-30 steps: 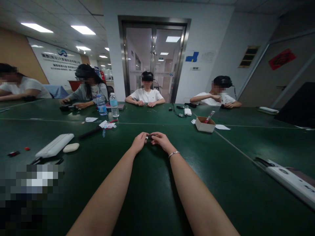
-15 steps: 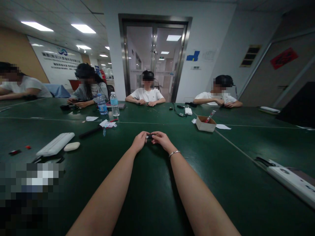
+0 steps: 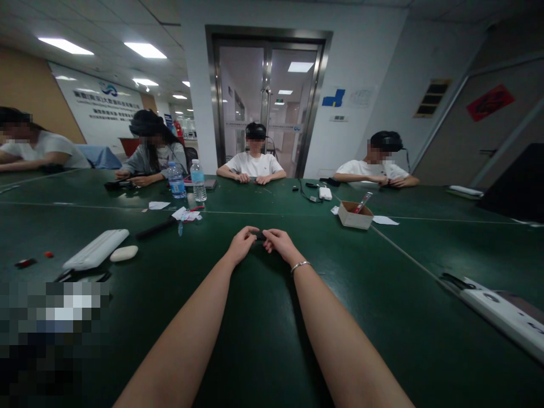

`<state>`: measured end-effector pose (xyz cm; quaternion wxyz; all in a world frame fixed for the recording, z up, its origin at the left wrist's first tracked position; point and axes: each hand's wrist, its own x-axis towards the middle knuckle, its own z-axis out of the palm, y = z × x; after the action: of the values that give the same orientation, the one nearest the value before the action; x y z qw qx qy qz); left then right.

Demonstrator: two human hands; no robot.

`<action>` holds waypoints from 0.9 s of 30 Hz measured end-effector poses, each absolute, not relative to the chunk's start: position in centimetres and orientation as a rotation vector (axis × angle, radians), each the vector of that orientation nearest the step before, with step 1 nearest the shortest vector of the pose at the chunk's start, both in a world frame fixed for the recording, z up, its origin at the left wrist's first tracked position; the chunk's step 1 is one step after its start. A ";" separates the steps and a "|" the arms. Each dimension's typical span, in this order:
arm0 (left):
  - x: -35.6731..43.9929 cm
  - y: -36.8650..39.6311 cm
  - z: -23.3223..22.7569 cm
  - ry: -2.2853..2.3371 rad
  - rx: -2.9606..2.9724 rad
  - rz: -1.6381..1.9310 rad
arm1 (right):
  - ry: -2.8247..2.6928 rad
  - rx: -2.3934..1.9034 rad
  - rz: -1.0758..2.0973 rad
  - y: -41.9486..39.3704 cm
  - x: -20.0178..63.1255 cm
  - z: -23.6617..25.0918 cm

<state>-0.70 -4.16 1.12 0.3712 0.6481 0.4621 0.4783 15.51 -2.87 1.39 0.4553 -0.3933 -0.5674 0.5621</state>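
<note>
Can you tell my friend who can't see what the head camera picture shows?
Two bare arms stretch over a dark green table, and the left hand and right hand pinch one small dark object between them. A small cardboard box and two water bottles stand farther off, where other people sit.

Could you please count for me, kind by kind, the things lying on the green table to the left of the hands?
Water bottles: 2
Long white cases: 1
White oval pieces: 1
Small red pieces: 2
Black sticks: 1
Total: 7
</note>
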 end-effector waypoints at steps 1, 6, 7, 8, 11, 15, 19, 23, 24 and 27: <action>-0.7 -4.2 1.2 1.177 1.661 1.233 | -1.416 -0.982 1.384 -2.9 15.5 1.5; -0.7 -4.1 1.3 1.169 1.618 1.272 | -1.466 -0.862 1.435 -3.5 16.0 2.1; -0.7 -4.1 1.3 1.168 1.604 1.281 | -1.472 -0.846 1.447 -3.6 16.1 2.2; -0.7 -4.1 1.3 1.166 1.594 1.284 | -1.478 -0.852 1.456 -3.6 16.1 2.2; -0.7 -4.1 1.2 1.145 1.585 1.273 | -1.490 -0.959 1.451 -3.7 16.0 2.3; -0.7 -4.1 1.1 1.129 1.559 1.281 | -1.498 -0.945 1.437 -3.6 15.9 2.2; -0.7 -4.1 1.1 1.119 1.526 1.261 | -1.479 -0.865 1.474 -3.6 16.0 2.3; -0.8 -4.0 1.0 1.100 1.546 1.264 | -1.480 -1.027 1.448 -3.5 15.7 2.3; -0.8 -4.0 1.0 1.107 1.540 1.272 | -1.487 -1.016 1.450 -3.5 15.7 2.3; -0.8 -4.0 1.0 1.124 1.512 1.295 | -1.457 -0.893 1.499 -3.7 15.9 2.5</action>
<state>-0.76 -3.96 0.99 0.4149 0.6019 0.4472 0.5153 15.94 -3.65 2.48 0.4210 -0.3563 -0.5814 0.5981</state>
